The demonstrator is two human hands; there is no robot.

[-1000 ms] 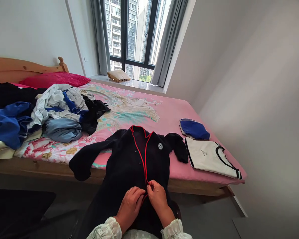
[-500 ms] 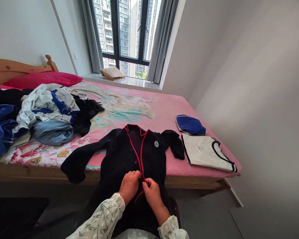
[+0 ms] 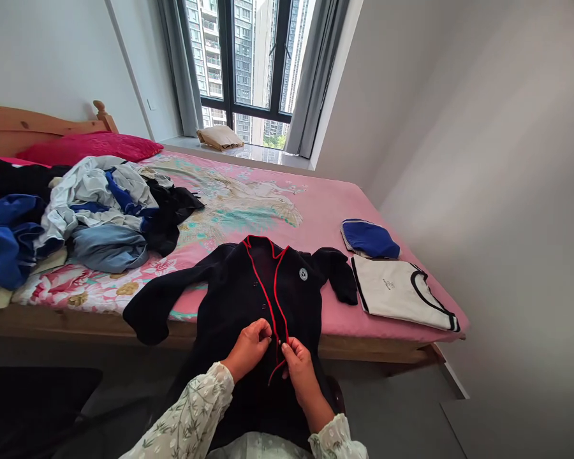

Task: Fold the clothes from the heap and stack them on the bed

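A black cardigan with red trim and a round white emblem lies front up, its upper part on the bed and its lower part hanging over the edge toward me. Its front is unfastened, and a couple of dark buttons show on the left panel. At the lower front, my left hand is closed in a pinch at the left panel beside the red edge. Across the gap, my right hand pinches the right panel's red trim between thumb and fingers. The cloth within both pinches is mostly hidden.
Several crumpled clothes form a pile on the bed's left side. To the right lie a folded white shirt with black trim and a folded blue garment. A red pillow rests by the wooden headboard. Beyond is a window.
My hands have drawn slightly apart, and the gap between the cardigan's red edges has widened at the lower front. The whole view has shifted a little.
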